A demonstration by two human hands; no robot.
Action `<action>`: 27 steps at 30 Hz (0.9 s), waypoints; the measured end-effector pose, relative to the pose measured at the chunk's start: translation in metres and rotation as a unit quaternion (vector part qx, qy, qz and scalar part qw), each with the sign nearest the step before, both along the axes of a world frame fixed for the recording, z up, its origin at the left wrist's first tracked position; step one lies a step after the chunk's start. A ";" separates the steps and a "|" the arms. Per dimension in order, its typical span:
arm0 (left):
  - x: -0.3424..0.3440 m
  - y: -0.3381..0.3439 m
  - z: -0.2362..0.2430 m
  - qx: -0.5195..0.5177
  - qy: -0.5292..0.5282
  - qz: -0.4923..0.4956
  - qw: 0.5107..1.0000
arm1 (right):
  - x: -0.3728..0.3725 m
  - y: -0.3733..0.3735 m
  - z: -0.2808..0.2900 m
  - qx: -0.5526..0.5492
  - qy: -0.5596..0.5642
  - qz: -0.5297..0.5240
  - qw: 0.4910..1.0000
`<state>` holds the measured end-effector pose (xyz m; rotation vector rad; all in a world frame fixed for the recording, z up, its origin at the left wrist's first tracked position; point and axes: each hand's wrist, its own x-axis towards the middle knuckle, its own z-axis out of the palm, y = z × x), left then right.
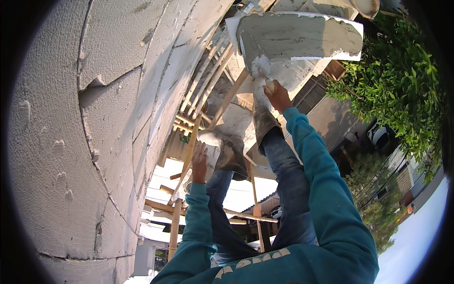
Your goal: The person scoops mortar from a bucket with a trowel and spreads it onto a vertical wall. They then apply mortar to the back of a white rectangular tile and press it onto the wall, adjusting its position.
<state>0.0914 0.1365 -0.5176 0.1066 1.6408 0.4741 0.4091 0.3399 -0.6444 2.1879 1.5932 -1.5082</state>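
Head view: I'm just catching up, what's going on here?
A person's right hand grips a trowel, its smeared blade by the near edge of a white-edged tray spread with wet-looking grey mortar. The left hand is at a pale piece; whether it holds it is unclear. A block wall stands left, bamboo poles below.

Just ahead of the right hand (278,96), a pale, mortar-smeared flat platform (299,71) appears to carry 1 white, straight-edged shallow tray (352,56). Wet grey mortar (288,40) is spread along the tray. Beyond the left hand (199,163), slim tan bamboo poles (211,84) run side by side, left of the platform.
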 end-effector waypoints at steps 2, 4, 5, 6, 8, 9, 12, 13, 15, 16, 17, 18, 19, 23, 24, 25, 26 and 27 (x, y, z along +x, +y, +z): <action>0.006 0.007 0.010 -0.009 -0.010 0.019 1.000 | 0.015 -0.010 0.015 -0.023 -0.020 0.048 0.998; 0.009 0.008 0.013 -0.004 -0.011 0.014 1.000 | 0.029 -0.015 0.016 0.009 -0.040 0.075 0.996; 0.010 0.008 0.013 -0.001 -0.011 0.010 1.000 | 0.035 -0.016 0.014 0.016 -0.045 0.085 0.995; 0.010 0.007 0.012 0.004 -0.010 0.002 1.000 | 0.037 -0.017 0.012 0.021 -0.049 0.096 0.994; 0.011 0.005 0.009 0.014 -0.008 -0.015 1.000 | 0.041 -0.014 0.003 0.028 -0.051 0.140 0.988; 0.012 0.004 0.007 0.021 -0.001 -0.027 0.999 | 0.042 -0.011 0.002 0.030 -0.053 0.167 0.984; 0.008 0.006 0.001 0.036 0.014 -0.059 0.998 | 0.055 -0.016 0.005 0.036 -0.076 0.204 0.975; 0.008 0.006 -0.003 0.038 0.018 -0.057 0.998 | 0.065 -0.019 0.002 0.033 -0.088 0.217 0.972; 0.006 0.006 -0.005 0.036 0.021 -0.061 0.997 | 0.081 -0.025 0.002 0.023 -0.108 0.224 0.968; 0.004 0.007 -0.004 0.032 0.021 -0.067 0.997 | 0.086 -0.027 0.005 0.022 -0.117 0.225 0.967; 0.003 0.006 -0.003 0.028 0.020 -0.073 0.997 | 0.090 -0.030 0.007 0.020 -0.127 0.226 0.966; 0.003 0.004 -0.005 0.033 0.019 -0.068 0.997 | 0.096 -0.032 0.011 0.019 -0.140 0.226 0.964; 0.002 -0.001 -0.009 0.037 0.017 -0.064 0.997 | 0.096 -0.038 0.015 0.047 -0.139 0.215 0.966; -0.003 -0.004 -0.018 0.042 0.006 -0.102 0.994 | 0.072 -0.046 0.027 0.101 -0.166 0.176 0.965; 0.000 0.001 -0.017 0.033 0.006 -0.098 0.995 | 0.067 -0.041 0.026 0.110 -0.170 0.161 0.966; 0.003 0.011 -0.014 0.025 0.007 -0.095 0.995 | 0.067 -0.035 0.022 0.093 -0.195 0.165 0.962; 0.007 0.021 -0.009 0.017 0.009 -0.093 0.995 | 0.068 -0.028 0.018 0.076 -0.220 0.168 0.958; 0.010 0.033 0.004 0.039 0.053 -0.212 0.975 | 0.069 -0.026 0.014 0.059 -0.242 0.171 0.953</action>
